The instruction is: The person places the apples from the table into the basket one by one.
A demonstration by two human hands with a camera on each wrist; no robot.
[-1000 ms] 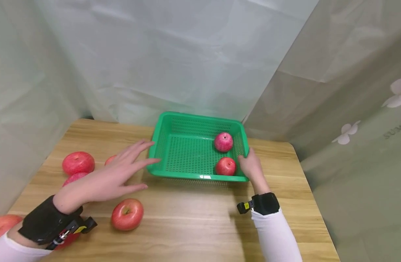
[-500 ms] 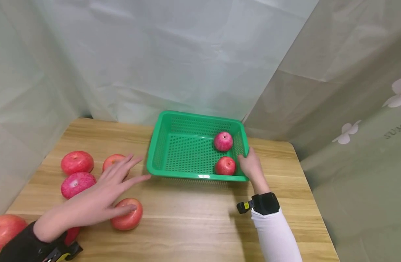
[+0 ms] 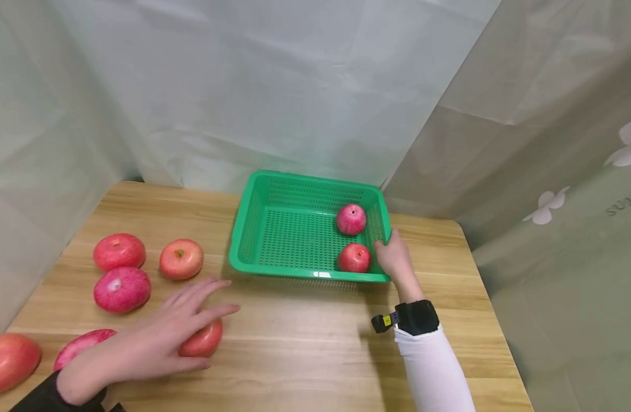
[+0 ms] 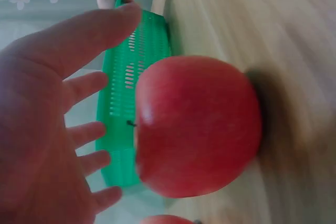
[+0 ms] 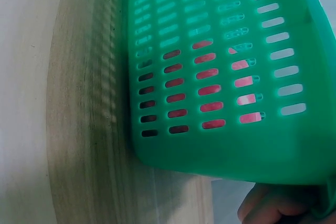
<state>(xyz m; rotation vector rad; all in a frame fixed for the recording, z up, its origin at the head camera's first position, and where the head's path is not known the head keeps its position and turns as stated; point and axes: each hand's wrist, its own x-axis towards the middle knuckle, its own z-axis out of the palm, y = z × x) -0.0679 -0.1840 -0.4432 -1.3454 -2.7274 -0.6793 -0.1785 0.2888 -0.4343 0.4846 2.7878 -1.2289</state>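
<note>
My left hand hovers over a red apple on the table, fingers spread and partly covering it. The left wrist view shows that apple large in front of the palm, with a gap between it and the fingers. A green perforated basket stands at the back of the table, two apples inside at its right end: a pinkish striped one and a red one. My right hand grips the basket's right rim, thumb inside; in the right wrist view its curled fingers show under the rim.
Several more apples lie at the left of the table: a red one, a pink one, a paler one, another pink one behind my left wrist, and one near the left edge. Pale sheets hang behind the wooden table.
My left hand has moved back from the basket's left side, toward me, and now lies over the front apple. The right hand has stayed on the basket rim.
</note>
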